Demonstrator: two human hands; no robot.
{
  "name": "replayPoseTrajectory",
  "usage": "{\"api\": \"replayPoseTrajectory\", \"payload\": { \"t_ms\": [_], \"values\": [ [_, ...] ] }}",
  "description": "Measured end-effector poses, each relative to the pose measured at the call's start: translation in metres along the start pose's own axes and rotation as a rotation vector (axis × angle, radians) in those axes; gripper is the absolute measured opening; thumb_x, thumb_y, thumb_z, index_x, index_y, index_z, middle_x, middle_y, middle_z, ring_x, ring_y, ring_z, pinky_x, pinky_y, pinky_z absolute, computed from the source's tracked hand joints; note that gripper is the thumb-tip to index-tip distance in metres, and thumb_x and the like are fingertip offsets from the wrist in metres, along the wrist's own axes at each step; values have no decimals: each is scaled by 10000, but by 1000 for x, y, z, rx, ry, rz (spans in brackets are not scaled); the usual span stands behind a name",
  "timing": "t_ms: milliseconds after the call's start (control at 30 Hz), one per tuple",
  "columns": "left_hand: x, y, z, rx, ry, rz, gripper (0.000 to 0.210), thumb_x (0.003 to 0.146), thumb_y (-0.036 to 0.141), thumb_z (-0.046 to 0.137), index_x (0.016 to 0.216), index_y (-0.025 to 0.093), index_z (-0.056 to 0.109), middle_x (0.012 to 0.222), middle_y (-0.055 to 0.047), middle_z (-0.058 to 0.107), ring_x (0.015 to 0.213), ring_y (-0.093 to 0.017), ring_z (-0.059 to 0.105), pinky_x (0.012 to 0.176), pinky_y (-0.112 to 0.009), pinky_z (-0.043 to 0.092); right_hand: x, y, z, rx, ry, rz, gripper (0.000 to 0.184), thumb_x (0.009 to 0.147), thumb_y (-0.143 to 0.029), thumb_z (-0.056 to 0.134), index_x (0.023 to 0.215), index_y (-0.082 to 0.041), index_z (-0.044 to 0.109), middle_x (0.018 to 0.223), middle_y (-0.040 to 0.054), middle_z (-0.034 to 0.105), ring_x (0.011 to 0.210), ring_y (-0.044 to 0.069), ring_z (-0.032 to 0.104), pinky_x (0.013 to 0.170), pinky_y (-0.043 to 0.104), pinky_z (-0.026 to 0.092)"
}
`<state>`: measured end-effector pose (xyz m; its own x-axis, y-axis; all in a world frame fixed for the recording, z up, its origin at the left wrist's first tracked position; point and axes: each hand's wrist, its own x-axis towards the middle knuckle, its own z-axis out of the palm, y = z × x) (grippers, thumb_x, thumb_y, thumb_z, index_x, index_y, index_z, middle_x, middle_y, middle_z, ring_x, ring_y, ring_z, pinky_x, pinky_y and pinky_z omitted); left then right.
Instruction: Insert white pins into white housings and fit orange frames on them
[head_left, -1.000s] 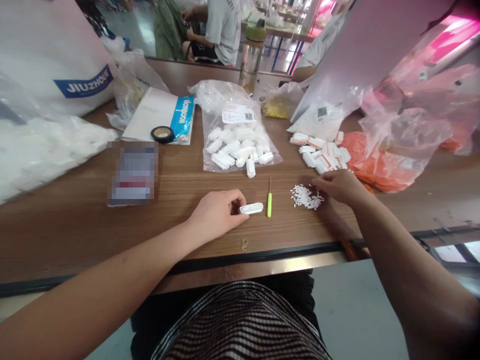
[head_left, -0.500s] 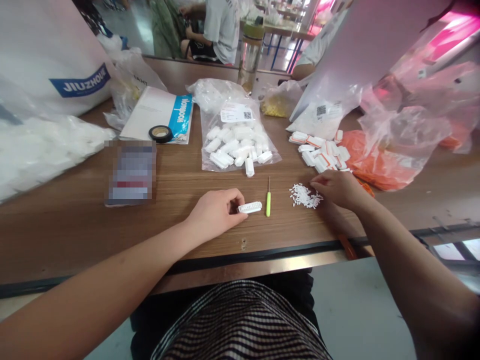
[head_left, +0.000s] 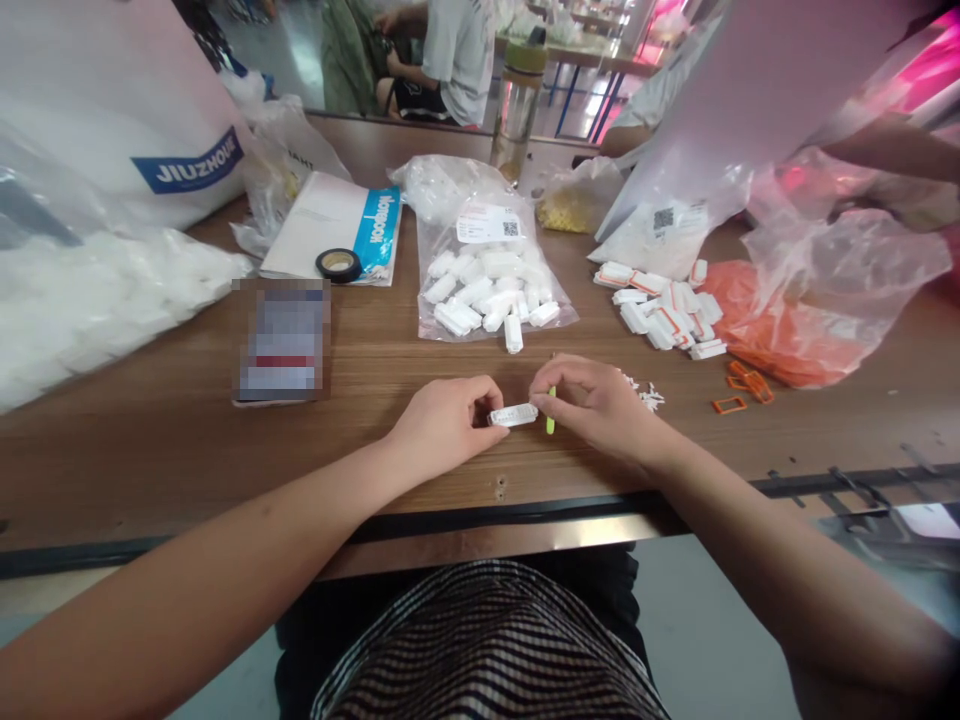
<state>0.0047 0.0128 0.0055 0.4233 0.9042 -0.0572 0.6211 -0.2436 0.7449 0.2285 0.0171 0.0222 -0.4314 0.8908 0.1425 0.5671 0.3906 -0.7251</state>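
My left hand pinches a white plastic connector housing at its left end, just above the table. The housing's upper face shows rows of small holes. At its right end is my right hand, thumb and forefinger pinched together; whatever lies between those fingertips is too small to make out. A small yellow-green screwdriver lies partly behind the right fingers. Beyond the right hand is a pile of tiny white pins, mostly hidden by that hand.
White housings fill a clear bag; others with orange strips lie to the right. Loose orange frames sit near an orange-filled bag. At left are a blurred-out flat item, black tape and a notebook.
My right hand has moved left from the pin pile to the housing's right end, now covering part of the screwdriver. My left hand still holds the housing. The view has shifted slightly.
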Motion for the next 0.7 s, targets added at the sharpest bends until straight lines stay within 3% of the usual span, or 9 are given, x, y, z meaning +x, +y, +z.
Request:
{"api": "replayPoseTrajectory", "payload": {
  "t_ms": [100,233,433,700],
  "values": [
    [0,1,0,-10,5,6,145,737,307,709,844,215,674,614,39,573,558,-114,479,563,-263,311,5,3,8,9,-44,-80,97,893,-257,609,814,-216,647,898,29,647,853,166,591,805,345,469],
    [0,1,0,-2,9,14,143,737,304,708,844,217,673,615,39,582,571,-120,490,575,-267,313,5,8,13,3,-53,-83,101,912,-263,594,833,-213,632,902,26,632,860,163,575,826,349,444],
    [0,-1,0,1,3,9,157,741,325,710,851,221,670,621,38,583,564,-119,490,561,-267,309,2,5,15,-147,-27,-109,84,903,-239,591,831,-217,629,925,23,653,905,180,583,874,379,397],
    [0,0,0,-9,9,8,140,742,310,707,847,223,676,628,33,591,569,-122,491,568,-270,316,-1,1,11,-330,29,-275,101,890,-257,600,846,-253,690,920,8,684,882,191,578,873,400,366]
  ]
}}
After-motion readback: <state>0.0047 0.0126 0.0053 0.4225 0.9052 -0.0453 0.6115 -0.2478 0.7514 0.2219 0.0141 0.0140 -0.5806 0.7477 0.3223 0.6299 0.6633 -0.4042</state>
